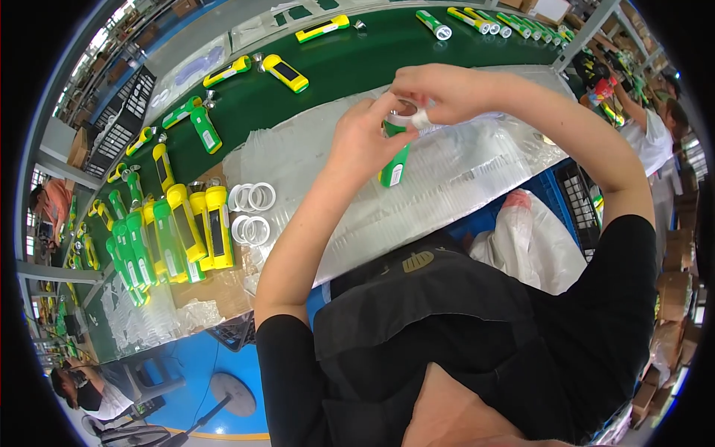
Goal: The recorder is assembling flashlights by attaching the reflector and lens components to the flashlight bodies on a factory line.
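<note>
A green flashlight (395,170) hangs between my two hands over the covered worktop, its body pointing down toward me. My left hand (363,136) wraps its fingers and thumb around it near the head. At the top of the flashlight is a white ring (403,113), gripped by my right hand (438,88) from the far side with curled fingers. Something small and white covers a fingertip of that hand. Whether the ring is seated all the way round cannot be made out. Several loose white rings (261,197) lie on the worktop to the left.
Yellow and green flashlights (182,223) are piled at the left, beside the rings. More stand spaced along the green conveyor belt (253,112), some with silver reflectors next to them. A white sack (525,238) sits below the worktop's near edge. Other people (659,134) work at both sides.
</note>
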The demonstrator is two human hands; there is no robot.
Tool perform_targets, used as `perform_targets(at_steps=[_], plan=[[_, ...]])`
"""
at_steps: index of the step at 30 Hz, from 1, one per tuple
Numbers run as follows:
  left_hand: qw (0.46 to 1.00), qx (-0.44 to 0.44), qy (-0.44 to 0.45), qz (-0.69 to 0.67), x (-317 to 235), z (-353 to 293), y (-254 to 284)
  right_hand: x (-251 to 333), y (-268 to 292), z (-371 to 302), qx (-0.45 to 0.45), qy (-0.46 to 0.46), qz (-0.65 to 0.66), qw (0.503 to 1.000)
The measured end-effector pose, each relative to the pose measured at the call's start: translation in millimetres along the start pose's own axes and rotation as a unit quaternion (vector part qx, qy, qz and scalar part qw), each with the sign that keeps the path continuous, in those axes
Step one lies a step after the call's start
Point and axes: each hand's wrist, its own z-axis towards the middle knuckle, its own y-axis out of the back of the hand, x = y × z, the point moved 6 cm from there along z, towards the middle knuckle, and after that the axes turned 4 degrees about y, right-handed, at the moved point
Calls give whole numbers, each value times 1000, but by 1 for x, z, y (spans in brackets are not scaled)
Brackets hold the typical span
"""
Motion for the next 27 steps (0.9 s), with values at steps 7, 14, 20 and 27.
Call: perform_targets(at_steps=[7,14,20,27], plan=[[998,24,43,25,8,0,-1,-11,4,-3,-128,39,-6,991],[999,18,30,1,10,-3,5,-6,-16,0,-5,-184,-63,981],[998,1,52,-46,21,-8,14,-25,-122,-32,-277,-81,358,888],[996,7,75,-53,29,-16,16,-12,-170,-11,-468,-202,304,805]])
